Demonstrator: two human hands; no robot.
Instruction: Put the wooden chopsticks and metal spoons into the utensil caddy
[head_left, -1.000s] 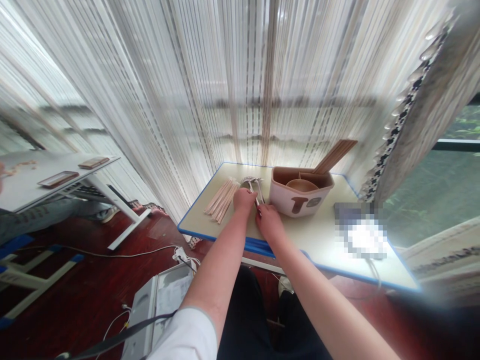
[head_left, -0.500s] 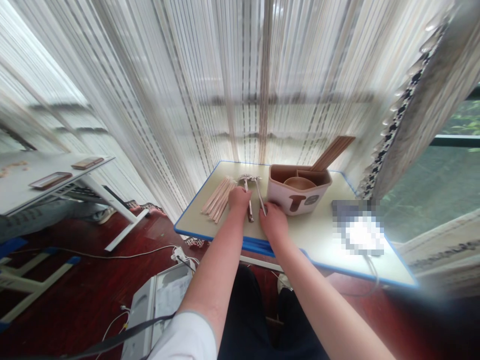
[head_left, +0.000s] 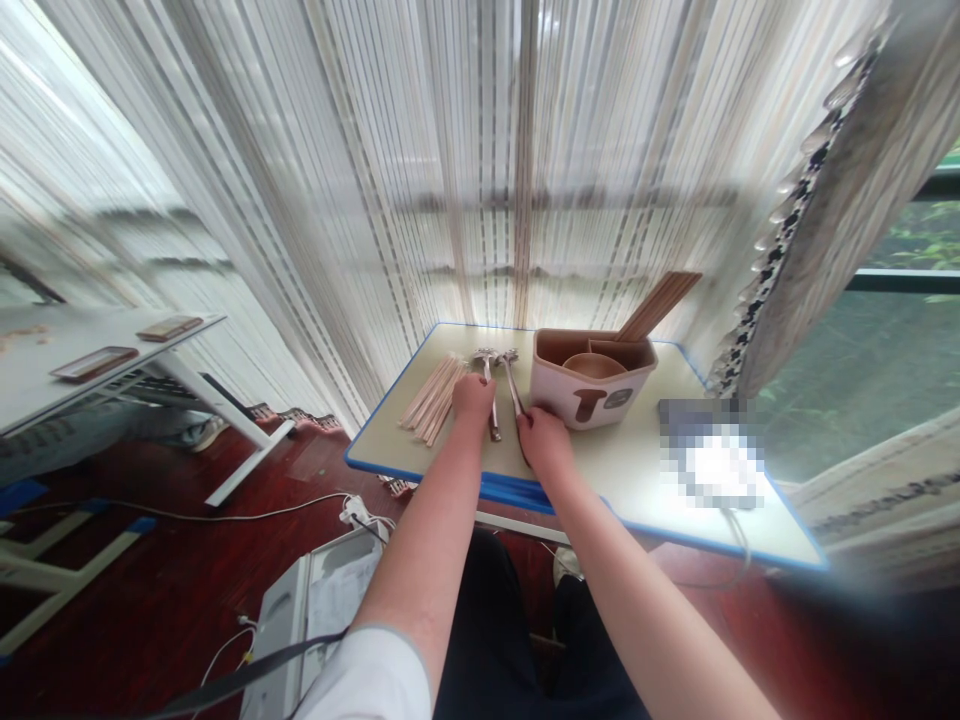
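Note:
My left hand (head_left: 474, 402) is closed around the handle of a silver long-handled utensil (head_left: 494, 425) on the table; its head (head_left: 485, 356) points away from me. To its right, my right hand (head_left: 546, 438) has its fingers closed at the handle of a second silver utensil (head_left: 513, 385). The two heads lie close together, too small to tell spoon from fork. Left of my left hand is a spread of thin wrapped chopsticks (head_left: 433, 398). Just beyond my right hand stands a white and brown divided holder (head_left: 630, 395) with a round brown cup (head_left: 595, 366) inside.
Dark wooden sticks (head_left: 660, 305) lean out of the holder's back right. A blurred-out object (head_left: 712, 455) with a cable sits on the right of the blue-edged table (head_left: 622, 490). Curtains (head_left: 480, 150) hang behind. Another white table (head_left: 150, 365) with small trays stands at left.
My right hand's utensil has turned slightly, and its handle now shows below my fingers. My left hand stays at its utensil. The whole view has shifted a little.

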